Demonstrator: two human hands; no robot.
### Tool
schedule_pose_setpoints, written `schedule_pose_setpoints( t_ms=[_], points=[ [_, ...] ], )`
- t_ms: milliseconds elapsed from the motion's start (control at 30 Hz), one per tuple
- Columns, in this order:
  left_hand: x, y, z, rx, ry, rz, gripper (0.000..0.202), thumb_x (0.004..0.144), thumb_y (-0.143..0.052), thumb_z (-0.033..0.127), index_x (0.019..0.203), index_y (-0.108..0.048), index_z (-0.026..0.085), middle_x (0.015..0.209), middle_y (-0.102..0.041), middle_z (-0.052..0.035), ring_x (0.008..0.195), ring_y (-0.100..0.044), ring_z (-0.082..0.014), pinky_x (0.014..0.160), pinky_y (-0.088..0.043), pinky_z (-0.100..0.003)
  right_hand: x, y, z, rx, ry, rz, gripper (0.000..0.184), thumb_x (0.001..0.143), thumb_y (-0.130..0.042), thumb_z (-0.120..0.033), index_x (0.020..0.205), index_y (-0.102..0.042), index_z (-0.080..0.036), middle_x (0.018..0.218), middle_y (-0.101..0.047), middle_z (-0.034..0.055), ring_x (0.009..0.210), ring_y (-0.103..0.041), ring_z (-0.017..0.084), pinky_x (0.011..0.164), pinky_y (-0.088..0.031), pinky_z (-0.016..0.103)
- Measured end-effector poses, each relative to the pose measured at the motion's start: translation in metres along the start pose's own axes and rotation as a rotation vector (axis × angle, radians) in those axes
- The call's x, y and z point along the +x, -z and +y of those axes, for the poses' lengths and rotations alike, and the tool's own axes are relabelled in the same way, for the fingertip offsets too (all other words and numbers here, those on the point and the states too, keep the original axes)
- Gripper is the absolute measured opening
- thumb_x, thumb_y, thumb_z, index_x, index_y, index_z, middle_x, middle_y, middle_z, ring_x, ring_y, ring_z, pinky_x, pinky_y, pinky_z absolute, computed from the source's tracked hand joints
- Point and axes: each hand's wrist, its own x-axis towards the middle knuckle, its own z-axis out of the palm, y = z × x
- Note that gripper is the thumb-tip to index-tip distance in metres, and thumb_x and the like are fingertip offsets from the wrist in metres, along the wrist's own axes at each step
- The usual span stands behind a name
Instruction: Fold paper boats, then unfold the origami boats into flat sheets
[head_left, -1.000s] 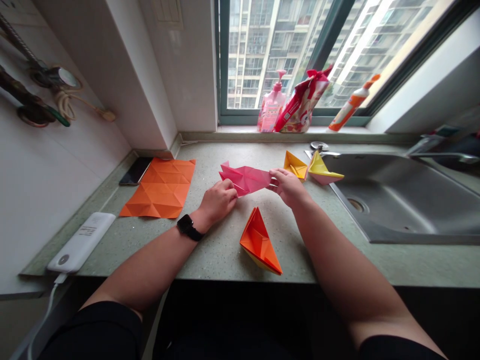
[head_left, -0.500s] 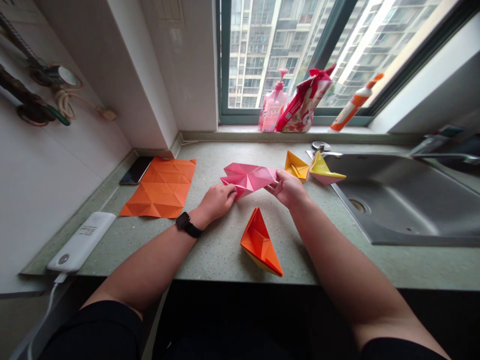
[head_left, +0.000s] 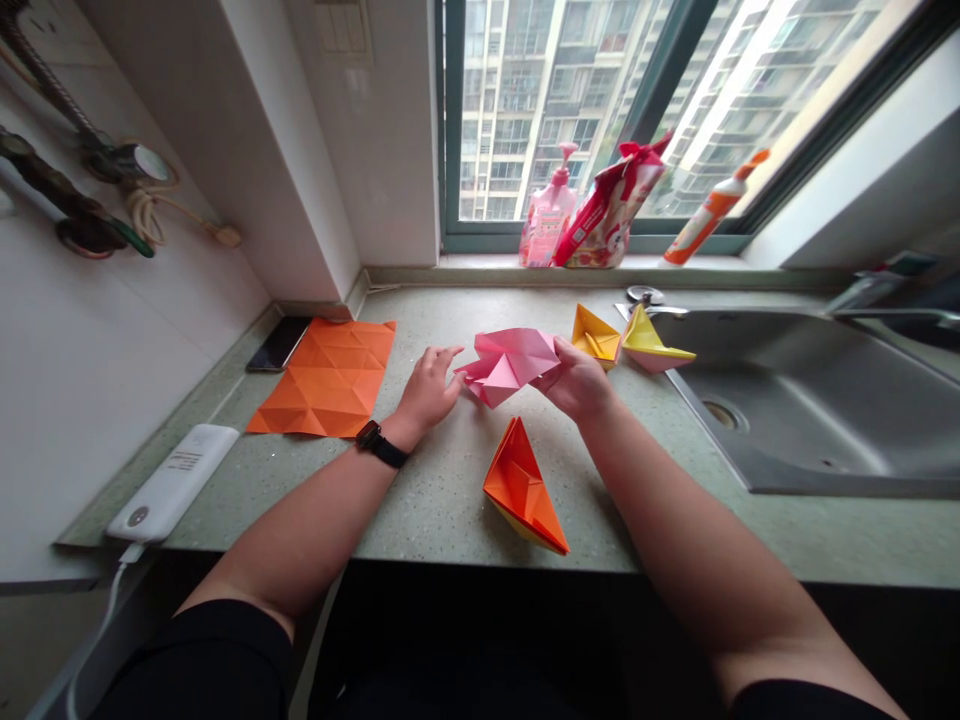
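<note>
Pink origami paper (head_left: pixel 508 365), folded into a lumpy, half-open shape, pinched in the right hand (head_left: pixel 576 388); fingers (head_left: pixel 553 368) clenched on its right corner, a firm grip by the look of it; left hand (head_left: pixel 427 390) released, fingers loosely spread, tips just beside the paper's left point, no contact visible; black smartwatch (head_left: pixel 382 445) on that wrist; both hands about mid-counter, above the speckled green stone counter (head_left: pixel 442 520).

Room-wise, pretty tight on the right: barely a gap between the right hand and a yellow-orange paper boat (head_left: pixel 596 337), then a yellow-and-pink paper boat (head_left: pixel 651 340) right at the rim of the stainless steel sink (head_left: pixel 817 420); much wider gap on the left, out to a creased orange paper sheet (head_left: pixel 322 380) lying flat; black phone (head_left: pixel 279 343) just past that sheet, by the wall; white power bank (head_left: pixel 174 482) along the counter's left front edge, cable hanging over; orange paper boat (head_left: pixel 523 490) just below the hands, close to the front edge.

Quick count: 3 paper boats, 1 flat sheet, 1 pink piece in hand; on the window sill (head_left: pixel 480 261), 1 pink pump bottle (head_left: pixel 549 215), 1 red-and-white bag (head_left: pixel 609 205), 1 orange-and-white squeeze bottle (head_left: pixel 712 208).
</note>
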Motion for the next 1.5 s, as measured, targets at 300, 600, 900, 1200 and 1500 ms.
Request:
schedule_pose_setpoints(
  t_ms=[300,600,900,1200,1500],
  points=[
    [0.001,0.007,0.009,-0.079,0.066,-0.158,0.013,0.093,-0.068,0.023,0.096,-0.08,0.022,0.101,-0.083,-0.0055,0.094,-0.075,-0.0245,0.087,-0.058,-0.035,-0.009,-0.007,-0.01,0.053,-0.006,-0.037,0.026,0.096,-0.064,-0.052,0.105,-0.069,-0.029,0.116,-0.08,0.0084,0.124,-0.071,0.033,0.103,-0.061,0.054],
    [0.008,0.003,-0.001,-0.438,0.26,-0.002,0.015,0.098,-0.065,0.033,0.096,-0.072,0.02,0.101,-0.081,-0.0056,0.095,-0.075,-0.0212,0.085,-0.058,-0.032,-0.011,-0.004,-0.024,0.08,0.12,0.062,0.027,0.092,-0.068,-0.054,0.107,-0.071,-0.032,0.122,-0.081,0.0077,0.139,-0.065,0.035,0.106,-0.061,0.059],
    [0.012,0.008,-0.005,-0.997,0.371,0.116,0.046,0.095,-0.077,0.064,0.103,-0.055,0.024,0.111,-0.074,-0.0037,0.107,-0.074,-0.02,0.096,-0.064,-0.04,0.003,0.011,-0.019,0.1,0.174,0.131,0.018,0.096,-0.062,-0.05,0.097,-0.064,-0.032,0.12,-0.079,0.0058,0.137,-0.066,0.031,0.105,-0.063,0.055],
    [0.008,0.033,0.006,-1.172,0.316,-0.074,0.043,0.1,-0.073,0.065,0.12,-0.067,0.028,0.135,-0.075,-0.0067,0.129,-0.071,-0.0248,0.107,-0.063,-0.045,0.007,0.01,0.0,-0.048,-0.001,0.15,0.027,0.088,-0.08,-0.038,0.09,-0.056,-0.028,0.09,-0.071,0.001,0.085,-0.073,0.022,0.08,-0.065,0.04],
    [0.015,0.043,0.018,-1.472,0.279,-0.111,0.029,0.107,-0.064,0.043,0.123,-0.077,0.023,0.136,-0.077,-0.01,0.134,-0.069,-0.0331,0.116,-0.057,-0.049,-0.001,-0.013,0.011,-0.032,-0.198,0.081,0.025,0.097,-0.078,-0.035,0.092,-0.055,-0.026,0.082,-0.072,-0.0025,0.067,-0.071,0.015,0.062,-0.061,0.028]
  ],
)
